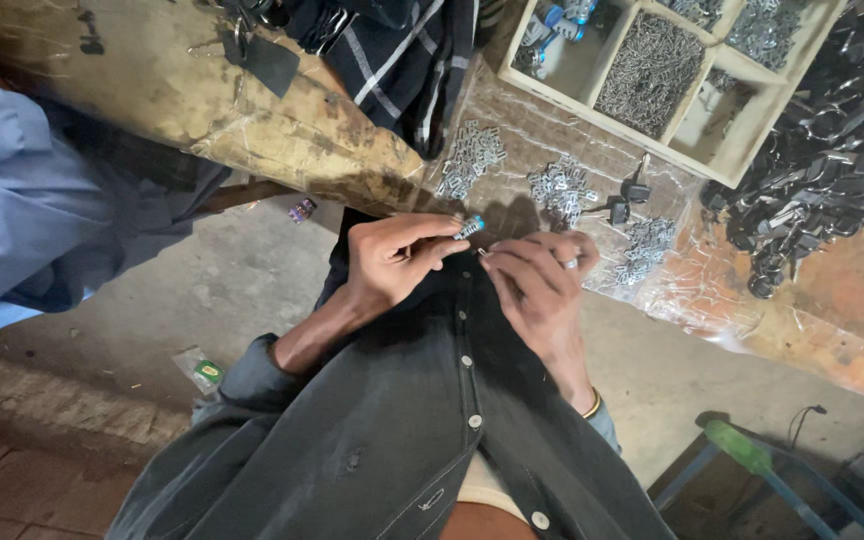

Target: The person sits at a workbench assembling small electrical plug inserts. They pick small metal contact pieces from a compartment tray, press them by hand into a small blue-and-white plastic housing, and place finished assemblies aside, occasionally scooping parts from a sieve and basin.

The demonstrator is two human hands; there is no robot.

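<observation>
Head view: left hand (392, 262) pinches a small metal part with a blue tip (470, 227) between thumb and fingers, above the tabletop (332, 150) edge. Right hand (542, 280), fingers curled, meets it; what it grips, cannot tell. Loose metal pieces (562, 187) lie just beyond.

Both hands (472, 265) pinching a small blue-tipped metal piece (469, 228) beside workbench (352, 150).

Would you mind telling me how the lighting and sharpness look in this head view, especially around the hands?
Head view: soft, dim daylight; the left hand and right hand are fairly sharp, with their shadow on the bench behind; mild glare on its plastic sheet; wide-angle bending near the edges; dark metal pile loses detail.
</observation>
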